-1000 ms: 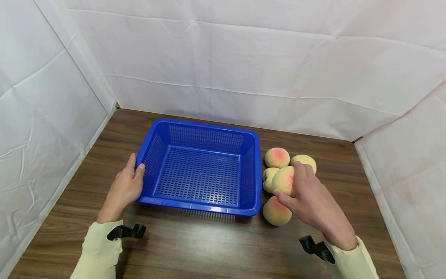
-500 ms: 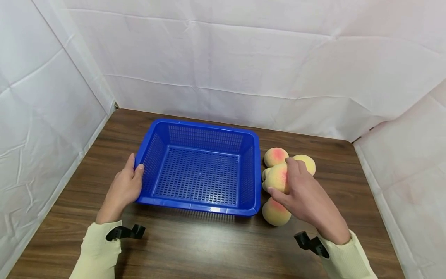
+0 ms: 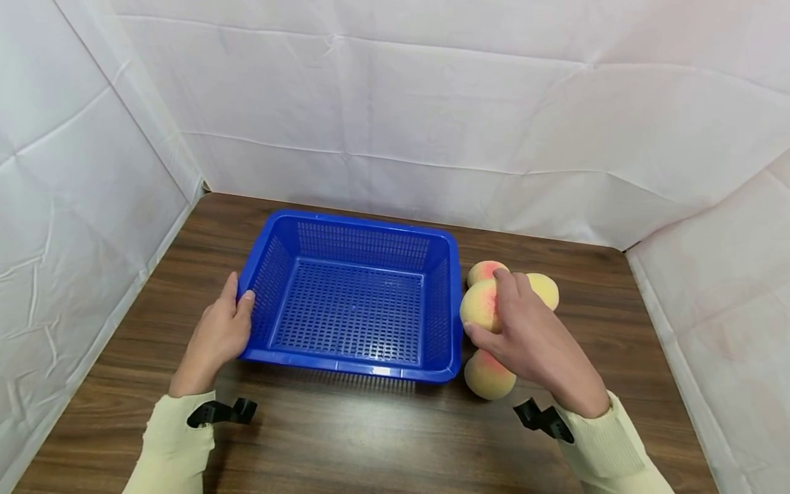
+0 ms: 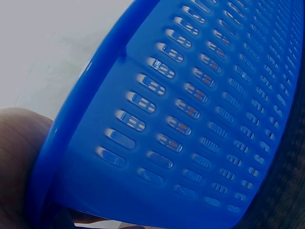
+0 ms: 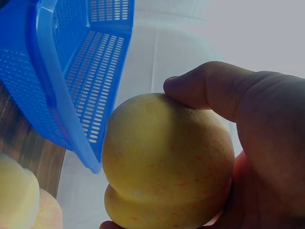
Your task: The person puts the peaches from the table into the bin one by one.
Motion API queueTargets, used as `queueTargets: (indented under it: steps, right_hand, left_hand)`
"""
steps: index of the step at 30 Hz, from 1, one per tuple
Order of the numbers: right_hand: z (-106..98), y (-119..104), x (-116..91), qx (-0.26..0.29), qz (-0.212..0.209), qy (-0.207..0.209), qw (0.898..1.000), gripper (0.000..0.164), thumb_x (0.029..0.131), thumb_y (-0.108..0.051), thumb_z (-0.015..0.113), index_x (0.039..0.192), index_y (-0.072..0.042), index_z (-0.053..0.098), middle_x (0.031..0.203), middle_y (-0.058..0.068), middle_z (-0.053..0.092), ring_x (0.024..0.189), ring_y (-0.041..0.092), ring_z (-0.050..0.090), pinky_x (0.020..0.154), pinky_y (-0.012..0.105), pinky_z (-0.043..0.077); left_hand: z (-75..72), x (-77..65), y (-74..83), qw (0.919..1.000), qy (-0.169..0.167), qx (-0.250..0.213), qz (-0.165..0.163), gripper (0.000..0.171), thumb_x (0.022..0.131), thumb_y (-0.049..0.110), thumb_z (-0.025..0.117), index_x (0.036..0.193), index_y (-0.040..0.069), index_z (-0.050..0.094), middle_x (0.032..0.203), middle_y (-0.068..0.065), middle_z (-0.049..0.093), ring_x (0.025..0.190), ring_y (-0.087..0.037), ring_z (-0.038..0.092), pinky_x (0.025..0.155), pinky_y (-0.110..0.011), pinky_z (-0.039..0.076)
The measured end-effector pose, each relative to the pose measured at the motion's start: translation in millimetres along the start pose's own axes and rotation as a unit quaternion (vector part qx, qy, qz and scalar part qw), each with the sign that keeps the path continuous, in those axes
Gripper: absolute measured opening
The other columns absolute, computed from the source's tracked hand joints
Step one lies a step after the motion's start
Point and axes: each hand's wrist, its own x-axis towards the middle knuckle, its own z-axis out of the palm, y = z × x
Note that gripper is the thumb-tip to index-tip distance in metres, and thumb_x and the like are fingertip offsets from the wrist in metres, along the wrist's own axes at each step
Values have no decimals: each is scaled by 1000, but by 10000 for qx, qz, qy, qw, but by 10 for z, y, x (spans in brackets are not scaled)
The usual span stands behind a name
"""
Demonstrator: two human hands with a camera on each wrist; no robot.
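My right hand [image 3: 533, 333] grips a pale yellow peach [image 3: 479, 305] with a pink blush, just off the right rim of the blue plastic basket [image 3: 345, 374]. In the right wrist view, my thumb curls over this peach [image 5: 167, 157], whose crease shows low down. My left hand [image 3: 217, 331] holds the basket's left rim, thumb on the inside. The left wrist view shows the slotted basket wall [image 4: 95, 183] close up. Other peaches lie right of the basket: one at the back [image 3: 484, 269], one partly behind my right hand [image 3: 544, 291], one in front [image 3: 489, 376].
A dark wooden table [image 3: 345, 439] carries everything. White cloth walls [image 3: 395, 103] stand at the back and both sides. Black wrist cameras, one on the left sleeve [image 3: 222, 412] and one on the right [image 3: 543, 420], sit near the table's front.
My right hand has moved left and slightly back with the peach, towards the basket's right rim. The peach beneath it has become hidden. My left hand and the basket have barely moved.
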Motion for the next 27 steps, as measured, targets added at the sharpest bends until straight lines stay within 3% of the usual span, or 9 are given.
queueTargets:
  steps: [4, 16, 20, 27]
  right_hand:
    - [3, -26, 49, 40, -64, -17, 10000, 60, 82, -26, 67, 129, -1, 40, 91, 6, 44, 77, 18, 44, 60, 31, 43]
    - [32, -85, 165, -133, 41, -359, 9993, 62, 84, -33, 65, 127, 3, 36, 106, 14, 45, 77, 21, 47, 60, 32, 44]
    - [47, -102, 197, -126, 3, -392, 9992, 66, 84, -34, 66, 128, 4, 35, 116, 19, 45, 85, 24, 49, 65, 34, 47]
    - [56, -155, 250, -220, -75, -338, 9992, 65, 83, -34, 67, 126, 5, 37, 109, 17, 47, 92, 25, 46, 69, 36, 46]
  left_hand:
    - [2, -1, 1, 10000, -24, -31, 15, 62, 107, 34, 20, 150, -2, -6, 145, -38, 23, 128, -51, 32, 101, -68, 27]
    - [-5, 2, 5, 10000, -62, -19, -1, 62, 106, 35, 19, 150, -2, -6, 147, -38, 21, 130, -51, 28, 102, -68, 25]
    - [-5, 8, 7, 10000, -57, -31, 18, 62, 106, 35, 19, 150, -2, -6, 147, -38, 20, 130, -51, 28, 102, -67, 25]
    - [-4, 7, 3, 10000, -48, -52, -14, 62, 107, 34, 19, 150, -2, -6, 146, -38, 20, 130, -51, 27, 103, -67, 24]
